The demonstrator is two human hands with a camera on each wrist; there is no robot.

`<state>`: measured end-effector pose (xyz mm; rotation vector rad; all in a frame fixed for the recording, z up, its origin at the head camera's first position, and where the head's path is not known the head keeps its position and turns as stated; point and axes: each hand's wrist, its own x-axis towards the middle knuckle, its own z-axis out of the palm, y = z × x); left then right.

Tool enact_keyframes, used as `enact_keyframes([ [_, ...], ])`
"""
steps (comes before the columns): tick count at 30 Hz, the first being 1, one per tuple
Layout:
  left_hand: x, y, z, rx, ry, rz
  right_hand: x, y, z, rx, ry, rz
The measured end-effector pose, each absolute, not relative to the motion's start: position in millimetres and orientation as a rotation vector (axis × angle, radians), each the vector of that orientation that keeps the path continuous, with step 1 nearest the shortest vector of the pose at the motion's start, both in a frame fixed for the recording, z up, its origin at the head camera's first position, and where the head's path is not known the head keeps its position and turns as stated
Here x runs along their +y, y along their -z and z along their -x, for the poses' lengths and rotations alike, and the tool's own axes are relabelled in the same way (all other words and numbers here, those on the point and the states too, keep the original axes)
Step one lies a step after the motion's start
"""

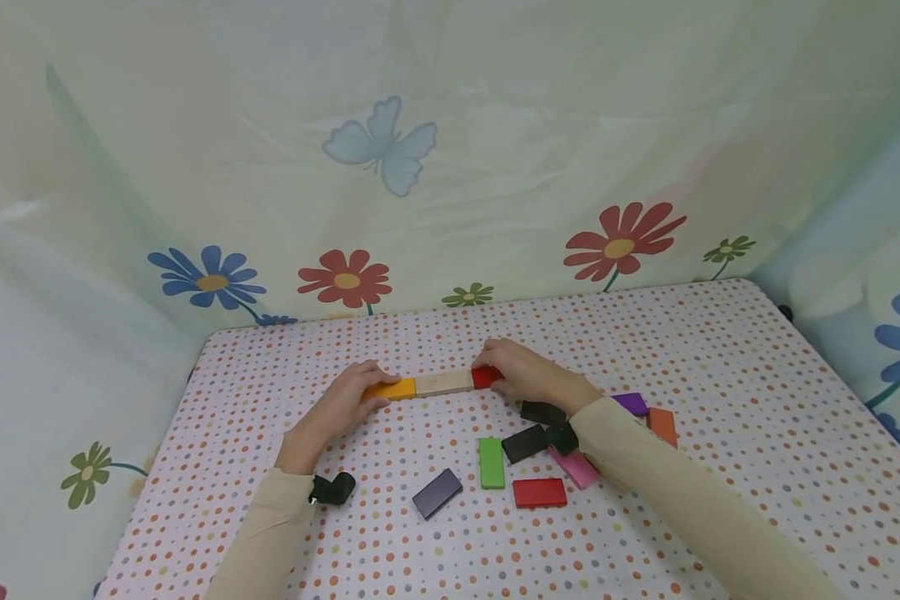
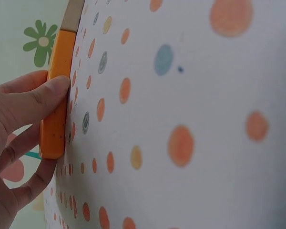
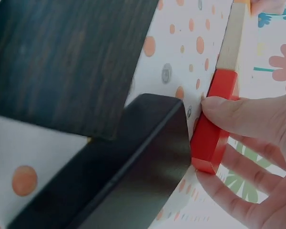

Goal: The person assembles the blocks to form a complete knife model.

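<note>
Three wooden blocks lie end to end in a row on the dotted table. At the row's left end is an orange block (image 1: 400, 388), in the middle a plain wood block (image 1: 444, 382), at the right end a red block (image 1: 485, 377). My left hand (image 1: 347, 398) grips the orange block, thumb along its near side and fingers on its far side and end. My right hand (image 1: 523, 372) holds the red block (image 3: 213, 124) the same way. In the right wrist view, the plain block (image 3: 231, 38) meets the red one's end.
Nearer me lie loose blocks: grey (image 1: 437, 493), green (image 1: 491, 463), another red (image 1: 540, 492), pink (image 1: 576, 469) and black (image 1: 525, 444). Purple (image 1: 630, 404) and orange-red (image 1: 662, 426) blocks lie right of my right wrist. A flowered curtain (image 1: 495, 167) hangs behind the table.
</note>
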<state>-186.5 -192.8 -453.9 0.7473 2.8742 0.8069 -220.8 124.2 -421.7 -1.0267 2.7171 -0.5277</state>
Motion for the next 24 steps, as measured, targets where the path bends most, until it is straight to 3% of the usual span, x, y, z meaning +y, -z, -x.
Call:
enact_keyframes([
  [12,-193,455,185,2.875,-0.823,-0.7,132,419,211,2.732,0.551,0.868],
  [24,-191,455,186,2.89,-0.809,-0.715,178,401,165,2.78,0.651,0.912],
])
